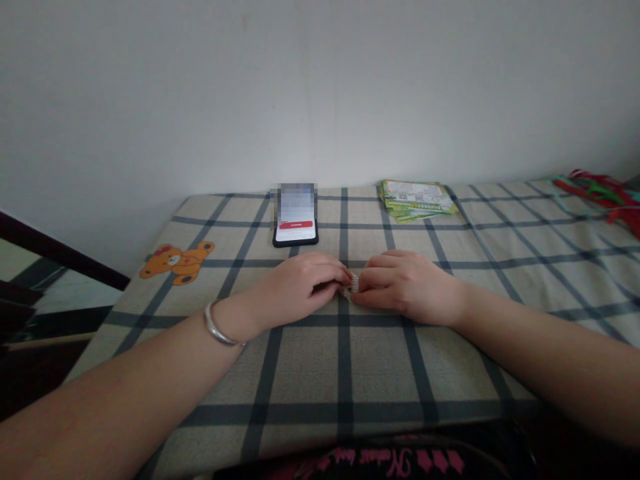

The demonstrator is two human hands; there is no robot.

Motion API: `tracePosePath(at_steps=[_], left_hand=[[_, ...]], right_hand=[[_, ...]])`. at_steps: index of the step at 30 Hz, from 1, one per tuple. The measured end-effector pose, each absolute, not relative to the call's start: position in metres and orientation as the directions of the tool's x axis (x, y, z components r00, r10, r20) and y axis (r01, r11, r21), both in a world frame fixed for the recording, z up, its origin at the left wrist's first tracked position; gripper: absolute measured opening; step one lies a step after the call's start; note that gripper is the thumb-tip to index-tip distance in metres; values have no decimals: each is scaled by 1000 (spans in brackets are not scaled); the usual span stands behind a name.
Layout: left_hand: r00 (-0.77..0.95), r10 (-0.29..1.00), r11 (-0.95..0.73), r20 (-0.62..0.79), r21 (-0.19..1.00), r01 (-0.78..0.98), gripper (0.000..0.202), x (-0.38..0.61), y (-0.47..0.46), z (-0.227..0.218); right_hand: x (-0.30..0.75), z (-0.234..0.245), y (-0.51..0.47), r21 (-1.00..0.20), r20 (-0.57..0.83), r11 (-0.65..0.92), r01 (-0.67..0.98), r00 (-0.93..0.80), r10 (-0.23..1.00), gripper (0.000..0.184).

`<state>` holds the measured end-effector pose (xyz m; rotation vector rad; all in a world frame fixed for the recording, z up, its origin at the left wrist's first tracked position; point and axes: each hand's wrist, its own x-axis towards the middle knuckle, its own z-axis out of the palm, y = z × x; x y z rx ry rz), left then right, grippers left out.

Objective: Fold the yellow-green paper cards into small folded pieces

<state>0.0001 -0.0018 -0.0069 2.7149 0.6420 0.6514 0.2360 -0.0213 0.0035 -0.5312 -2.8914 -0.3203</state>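
Between my two hands, low over the checked tablecloth (310, 360), is a small pale piece with a ribbed or woven look (355, 283); most of it is hidden by fingers, so its kind does not show. My left hand (310, 280), with a silver bangle (216, 327) on the wrist, pinches its left end between thumb and fingers. From the other side my right hand (395, 283) has its fingers curled closed on the right end. Both hands rest at about the middle of the table.
A phone (296, 235) with a lit screen lies beyond my left hand. Green printed leaflets (417, 198) are stacked by the wall. Red and green strips (600, 193) lie at the far right. A flat teddy bear figure (177, 262) is at the left, near the table's edge.
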Motion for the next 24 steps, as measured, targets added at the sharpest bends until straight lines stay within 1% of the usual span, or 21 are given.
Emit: tracePosePath(at_steps=[5, 11, 15, 17, 20, 24], left_hand=[[705, 569, -822, 423, 284, 493, 16, 4, -7, -10], [717, 611, -791, 337, 210, 575, 23, 8, -13, -10], [712, 643, -766, 283, 223, 603, 27, 9, -14, -10], [709, 652, -758, 268, 235, 609, 26, 9, -13, -10], [691, 665, -746, 283, 269, 609, 26, 8, -12, -13], [663, 677, -735, 319, 331, 591, 26, 7, -10, -15]], right_hand=[[237, 1, -18, 55, 238, 922, 383, -902, 361, 17], [236, -2, -16, -69, 295, 918, 391, -871, 393, 19], [236, -4, -14, -218, 325, 896, 387, -837, 440, 17], [235, -4, -14, -263, 325, 877, 403, -819, 474, 14], [233, -5, -15, -285, 321, 843, 456, -784, 532, 9], [230, -7, -16, -272, 331, 774, 573, -699, 634, 18]])
